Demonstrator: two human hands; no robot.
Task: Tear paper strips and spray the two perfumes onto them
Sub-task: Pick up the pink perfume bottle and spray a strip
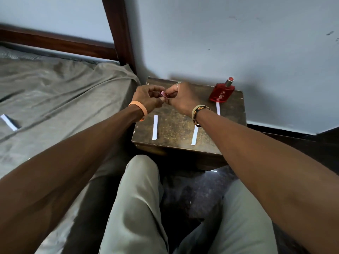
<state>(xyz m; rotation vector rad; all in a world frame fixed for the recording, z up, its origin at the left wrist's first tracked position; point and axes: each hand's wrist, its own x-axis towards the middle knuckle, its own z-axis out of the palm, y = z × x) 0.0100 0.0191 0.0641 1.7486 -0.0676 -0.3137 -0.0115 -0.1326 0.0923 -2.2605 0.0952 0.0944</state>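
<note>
- Worn desk (pixel 176 125) by a pale wall: red perfume bottle (pixel 222 93) at its far right corner, 3 paper strips (pixel 155 127).
- Left hand (pixel 146 98) and right hand (pixel 183 99) pinch 1 small red piece (pixel 163 94) above the far edge; best eased apart gently.

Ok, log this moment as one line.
left hand + right hand: both pinch small red item | red perfume bottle: standing, rear right of box | paper strips: three on box

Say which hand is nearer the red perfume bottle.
Right. The right hand is left of the red perfume bottle; the left hand is farther left. Both pinch a small red object.
</note>
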